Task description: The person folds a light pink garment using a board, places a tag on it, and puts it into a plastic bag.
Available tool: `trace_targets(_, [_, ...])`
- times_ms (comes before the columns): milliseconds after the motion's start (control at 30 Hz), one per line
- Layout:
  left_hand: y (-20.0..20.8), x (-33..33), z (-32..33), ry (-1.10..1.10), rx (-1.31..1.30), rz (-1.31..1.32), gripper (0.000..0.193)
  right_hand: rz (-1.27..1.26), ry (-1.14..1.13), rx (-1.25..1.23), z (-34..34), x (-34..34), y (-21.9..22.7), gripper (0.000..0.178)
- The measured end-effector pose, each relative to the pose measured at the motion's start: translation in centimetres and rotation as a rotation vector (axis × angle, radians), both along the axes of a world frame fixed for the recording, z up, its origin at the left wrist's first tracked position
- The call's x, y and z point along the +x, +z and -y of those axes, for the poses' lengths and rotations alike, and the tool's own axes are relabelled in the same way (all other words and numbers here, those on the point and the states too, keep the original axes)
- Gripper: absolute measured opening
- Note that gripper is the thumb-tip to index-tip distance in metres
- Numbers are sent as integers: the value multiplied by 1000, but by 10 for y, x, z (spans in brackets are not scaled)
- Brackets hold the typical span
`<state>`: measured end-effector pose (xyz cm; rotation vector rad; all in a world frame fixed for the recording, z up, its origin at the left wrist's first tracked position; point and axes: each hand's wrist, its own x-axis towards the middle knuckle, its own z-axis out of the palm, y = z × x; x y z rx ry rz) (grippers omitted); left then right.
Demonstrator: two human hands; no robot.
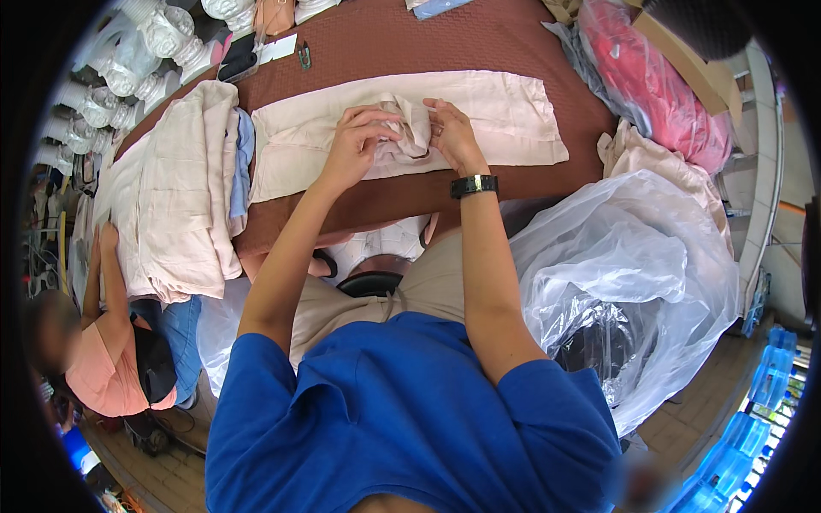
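Crumpled beige cloth [416, 130], softly folded, between curved left hand [355, 144] and right hand [457, 141] — grasping or not, I cannot tell

Brown table cover [385, 47]: matt cloth, finely textured. On it, beige strip [505, 111]: matt cloth, softly creased. At its right end, red bundle [646, 90]: glossy clear plastic wrapping. Before the same end, large bag [629, 256]: translucent plastic film, wrinkled, shiny to my eye.

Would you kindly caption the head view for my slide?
Left hand and right hand flank bunched pale fabric on a brown-covered table, near folded cloth.
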<state>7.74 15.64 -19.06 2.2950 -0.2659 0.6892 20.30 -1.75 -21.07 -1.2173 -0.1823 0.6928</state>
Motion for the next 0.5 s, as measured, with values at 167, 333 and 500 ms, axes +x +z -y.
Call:
trace_targets(167, [-5,-2,13,88,-171,-103,44,-21,11,64,2,-2,-2,40])
trace_targets(333, [8,-6,31,101,-277,-179,38,566,-82,-395,7,-13,5,41])
trace_targets(500, [-7,-1,16,54,-11,-94,28,772,-38,-659,14,-1,11,34])
